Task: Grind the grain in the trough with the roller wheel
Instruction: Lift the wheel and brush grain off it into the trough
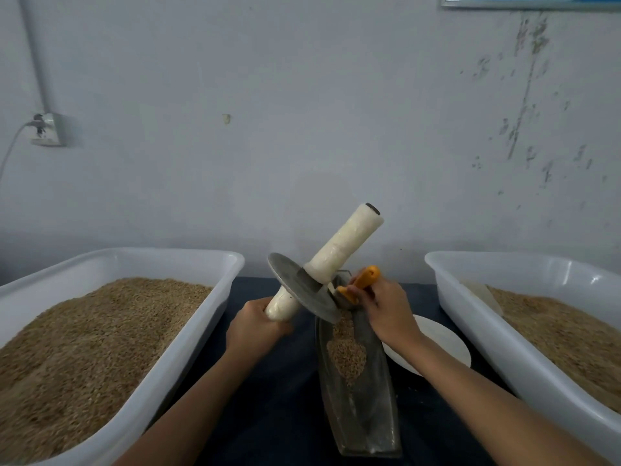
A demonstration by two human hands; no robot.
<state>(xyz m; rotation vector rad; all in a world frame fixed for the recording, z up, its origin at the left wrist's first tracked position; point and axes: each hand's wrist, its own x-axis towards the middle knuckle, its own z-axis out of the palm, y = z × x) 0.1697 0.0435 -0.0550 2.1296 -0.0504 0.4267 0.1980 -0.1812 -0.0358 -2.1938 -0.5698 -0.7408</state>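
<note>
A scuffed pale grey wall [302, 112] carries a socket [48, 129] and a vertical pipe [35, 52].

- I can read no text, label, brand or number anywhere here.
- The framed picture [531, 1] on the wall shows me no lettering.

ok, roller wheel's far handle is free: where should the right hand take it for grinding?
Grip the free cream-wrapped handle mid-length, coming from the right and above. The roller wheel is tilted, so that end points up and away. The left hand grips the near handle; the right hand holds an orange-handled tool, best set down first.
</note>
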